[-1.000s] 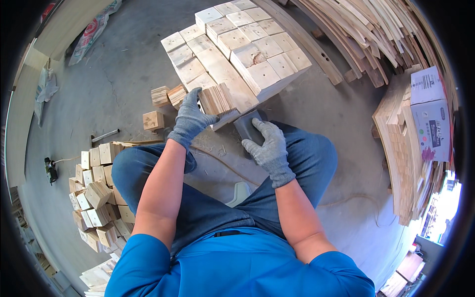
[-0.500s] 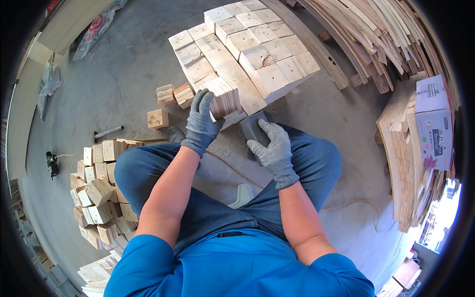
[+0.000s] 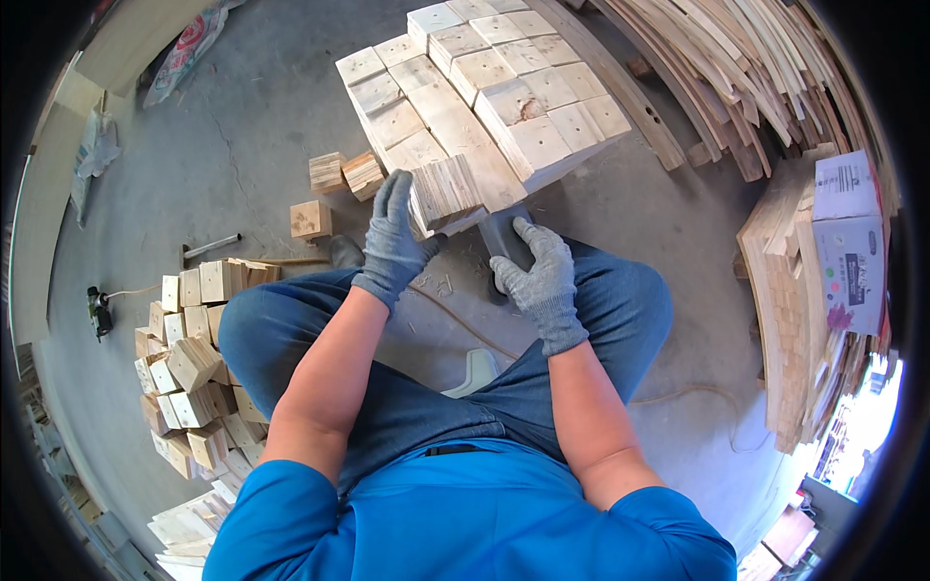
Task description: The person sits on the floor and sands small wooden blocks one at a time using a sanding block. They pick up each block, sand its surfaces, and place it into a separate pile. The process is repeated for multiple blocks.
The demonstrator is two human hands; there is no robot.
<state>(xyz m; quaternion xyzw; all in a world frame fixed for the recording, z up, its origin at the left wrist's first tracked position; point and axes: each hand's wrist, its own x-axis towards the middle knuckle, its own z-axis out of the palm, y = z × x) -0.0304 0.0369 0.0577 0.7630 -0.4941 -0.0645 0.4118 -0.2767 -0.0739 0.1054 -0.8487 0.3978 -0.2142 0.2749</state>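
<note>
A small wooden block (image 3: 448, 194) with a striped, layered face uppermost sits at the near end of the block stack. My left hand (image 3: 392, 247), in a grey knit glove, is open at the block's left side, fingers stretched along it and thumb by its near edge; exact contact is unclear. My right hand (image 3: 541, 276), also gloved, is open with fingers apart and holds nothing visible. It is just right of a dark grey object (image 3: 504, 240), perhaps my shoe. Beyond my hands stands the stack of pale wooden blocks (image 3: 504, 87), in rows.
Loose blocks (image 3: 311, 220) lie left of the stack. A heap of blocks (image 3: 199, 373) is beside my left knee, near a hammer-like tool (image 3: 213, 249) and a small black device (image 3: 100, 312). Long planks (image 3: 717, 68) and a white carton (image 3: 852, 252) stand right. A cord (image 3: 465, 334) crosses the floor.
The layered block has turned, so its striped face now shows on top instead of a smooth pale one. My left thumb has moved out from the block's near edge. My right hand has barely shifted.
</note>
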